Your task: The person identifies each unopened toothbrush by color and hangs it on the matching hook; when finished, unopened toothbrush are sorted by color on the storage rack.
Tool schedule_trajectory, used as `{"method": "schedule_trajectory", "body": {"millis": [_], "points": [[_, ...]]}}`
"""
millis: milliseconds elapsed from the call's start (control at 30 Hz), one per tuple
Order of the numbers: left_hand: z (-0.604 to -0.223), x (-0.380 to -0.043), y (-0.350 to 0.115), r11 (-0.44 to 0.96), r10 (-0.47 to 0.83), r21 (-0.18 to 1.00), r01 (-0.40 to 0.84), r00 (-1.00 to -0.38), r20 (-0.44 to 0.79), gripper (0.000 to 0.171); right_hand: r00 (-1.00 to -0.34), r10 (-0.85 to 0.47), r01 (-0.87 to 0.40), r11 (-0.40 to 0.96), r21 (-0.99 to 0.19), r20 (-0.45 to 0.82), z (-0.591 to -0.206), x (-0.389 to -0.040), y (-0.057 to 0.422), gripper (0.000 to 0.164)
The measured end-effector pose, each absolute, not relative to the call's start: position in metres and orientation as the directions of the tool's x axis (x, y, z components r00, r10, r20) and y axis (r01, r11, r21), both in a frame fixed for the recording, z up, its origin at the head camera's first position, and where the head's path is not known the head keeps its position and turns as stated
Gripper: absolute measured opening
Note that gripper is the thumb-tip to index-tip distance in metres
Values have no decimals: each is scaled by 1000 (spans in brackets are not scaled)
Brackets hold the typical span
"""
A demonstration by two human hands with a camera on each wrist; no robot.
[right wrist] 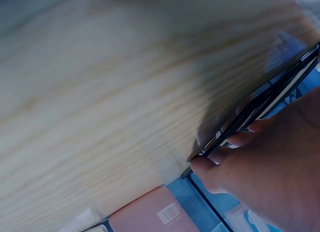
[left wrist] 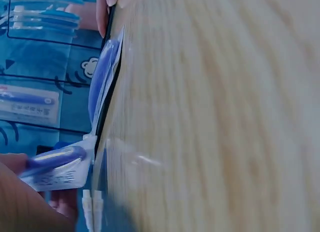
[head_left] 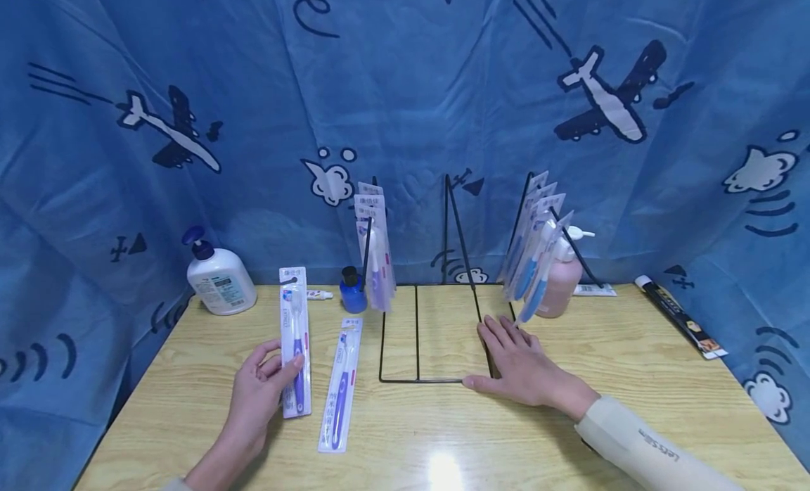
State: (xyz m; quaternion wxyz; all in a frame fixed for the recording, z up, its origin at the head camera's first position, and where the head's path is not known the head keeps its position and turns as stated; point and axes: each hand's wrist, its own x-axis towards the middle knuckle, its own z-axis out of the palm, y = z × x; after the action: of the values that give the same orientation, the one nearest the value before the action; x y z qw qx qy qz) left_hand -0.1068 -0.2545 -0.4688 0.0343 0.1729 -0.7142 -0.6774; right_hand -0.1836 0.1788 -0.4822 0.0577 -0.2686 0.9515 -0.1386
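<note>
My left hand pinches a boxed toothbrush, a purple one in clear packaging, upright above the table. Beside it a second packaged purple toothbrush lies on the wood. In the left wrist view the lower end of the held toothbrush pack shows by the thumb. A black wire display rack stands at the middle. My right hand rests on the rack's right front corner, fingers spread forward and thumb at the front wire. Purple toothbrush packs hang on the rack's left arm, blue toothbrush packs on its right.
Behind the left hand are a white pump bottle, a small tube and a blue bottle. A pink pump bottle and a flat tube stand and lie behind the rack's right side. A dark long box lies far right.
</note>
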Motion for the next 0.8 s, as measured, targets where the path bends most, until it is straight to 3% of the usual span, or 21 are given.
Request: {"method": "schedule_trajectory", "body": {"millis": [267, 500, 633, 800], "points": [[-452, -98, -240, -23, -211, 989, 146, -968, 138, 48, -849, -528, -497, 818, -288, -33, -483, -184, 179, 107], [-438, -87, -219, -93, -66, 908, 409, -912, 405, 48, -850, -526, -496, 820, -284, -34, -484, -185, 179, 107], [-432, -80, -208, -133, 1, 860, 492, -868, 496, 48, -847, -530, -500, 818, -286, -35, -484, -185, 179, 107], [-429, -72, -196, -135, 86, 850, 510, -848, 523, 45, -847, -531, -503, 817, -283, -27, -483, -184, 179, 107]]}}
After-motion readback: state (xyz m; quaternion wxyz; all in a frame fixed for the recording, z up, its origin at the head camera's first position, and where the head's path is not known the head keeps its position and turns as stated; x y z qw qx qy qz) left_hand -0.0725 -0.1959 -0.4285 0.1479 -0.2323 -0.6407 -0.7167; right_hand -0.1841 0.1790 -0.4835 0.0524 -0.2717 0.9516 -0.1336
